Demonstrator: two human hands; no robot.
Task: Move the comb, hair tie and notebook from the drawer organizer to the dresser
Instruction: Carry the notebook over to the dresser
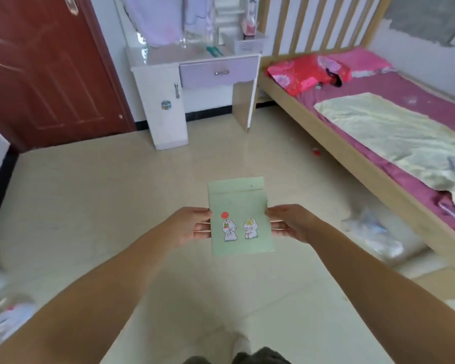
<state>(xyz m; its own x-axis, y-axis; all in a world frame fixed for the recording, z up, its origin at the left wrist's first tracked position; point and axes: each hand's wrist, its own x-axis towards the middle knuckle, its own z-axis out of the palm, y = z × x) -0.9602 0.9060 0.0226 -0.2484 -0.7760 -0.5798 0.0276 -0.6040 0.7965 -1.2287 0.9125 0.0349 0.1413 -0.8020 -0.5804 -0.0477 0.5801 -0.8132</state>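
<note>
A pale green notebook [238, 206] with two rabbit stickers on its cover is held flat in front of me, over the floor. My left hand [188, 227] grips its left edge and my right hand [290, 223] grips its right edge. The white dresser [174, 57] with a lilac drawer stands ahead against the far wall. A green comb-like object [214, 51] lies on the dresser top. The hair tie and the drawer organizer cannot be made out.
A dark red door [45, 69] is left of the dresser. A bed [378, 127] with pink sheet and yellow blanket runs along the right. A plastic bag [376, 232] lies on the tile floor by the bed. Blurred items sit at bottom left.
</note>
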